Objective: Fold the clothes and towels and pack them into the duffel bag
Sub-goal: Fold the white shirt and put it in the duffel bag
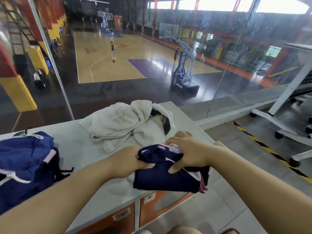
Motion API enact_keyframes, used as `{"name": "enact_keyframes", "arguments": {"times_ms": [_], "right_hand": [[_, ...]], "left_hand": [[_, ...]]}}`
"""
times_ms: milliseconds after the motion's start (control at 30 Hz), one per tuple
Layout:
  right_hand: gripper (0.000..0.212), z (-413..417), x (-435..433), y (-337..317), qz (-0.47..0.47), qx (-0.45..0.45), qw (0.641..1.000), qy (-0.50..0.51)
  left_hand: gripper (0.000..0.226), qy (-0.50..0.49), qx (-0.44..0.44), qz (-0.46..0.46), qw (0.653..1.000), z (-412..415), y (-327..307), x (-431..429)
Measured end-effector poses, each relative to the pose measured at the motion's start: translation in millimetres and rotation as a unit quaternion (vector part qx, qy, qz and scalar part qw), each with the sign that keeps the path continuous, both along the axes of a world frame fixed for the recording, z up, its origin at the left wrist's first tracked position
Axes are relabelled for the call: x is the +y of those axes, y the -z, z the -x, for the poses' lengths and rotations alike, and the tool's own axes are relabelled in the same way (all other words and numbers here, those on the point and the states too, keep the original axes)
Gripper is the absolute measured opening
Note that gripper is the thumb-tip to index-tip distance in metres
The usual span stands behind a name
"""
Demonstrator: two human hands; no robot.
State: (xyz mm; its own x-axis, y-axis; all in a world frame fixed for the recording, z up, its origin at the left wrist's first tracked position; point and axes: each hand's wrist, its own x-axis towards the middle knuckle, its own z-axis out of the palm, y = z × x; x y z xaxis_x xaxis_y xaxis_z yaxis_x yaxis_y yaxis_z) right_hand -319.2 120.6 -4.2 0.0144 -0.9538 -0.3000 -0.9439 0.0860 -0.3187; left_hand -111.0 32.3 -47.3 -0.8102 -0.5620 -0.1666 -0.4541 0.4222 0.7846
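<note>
Blue duffel bag (pixel 25 166), contents unseen

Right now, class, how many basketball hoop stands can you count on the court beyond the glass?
3: one blue stand nearest the glass, one at the right side, one at the far end. Others may be hidden.

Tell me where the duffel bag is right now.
The blue duffel bag sits at the left edge of the head view on the locker top, left of the left hand and the cream pile of laundry.
</note>
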Motion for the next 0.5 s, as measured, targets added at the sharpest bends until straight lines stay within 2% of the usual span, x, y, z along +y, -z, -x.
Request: {"name": "enact_keyframes", "arguments": {"times_ms": [100, 167, 233, 300, 367, 500], "right_hand": [[0.108, 9.5, -12.5, 1.3, -0.065, -0.003, 0.997, 0.032], [0.111, 13.7, -21.5, 5.2, -0.125, -0.011, 0.991, 0.048], [0.100, 18.9, -28.2, 12.7, -0.199, -0.110, 0.971, 0.076], [0.079, 22.3, -31.9, 21.4, -0.252, -0.210, 0.941, 0.087], [0.063, 24.3, -32.9, 26.5, -0.254, -0.233, 0.936, 0.074], [0.060, 24.7, -28.5, 29.2, -0.190, -0.215, 0.954, 0.080]], "left_hand": [[0.009, -0.019, 0.016, -0.047, 0.999, 12.3, -1.1, -8.9], [0.010, -0.026, 0.017, -0.071, 0.997, 21.3, -0.3, -14.1], [0.014, -0.029, 0.004, -0.086, 0.996, 28.3, -0.1, -19.1], [0.012, -0.041, -0.009, -0.111, 0.993, 31.6, 2.7, -25.4], [0.024, -0.058, -0.028, -0.134, 0.989, 31.5, 5.1, -28.9], [0.018, -0.047, -0.042, -0.202, 0.977, 34.2, 7.1, -28.1]]}}
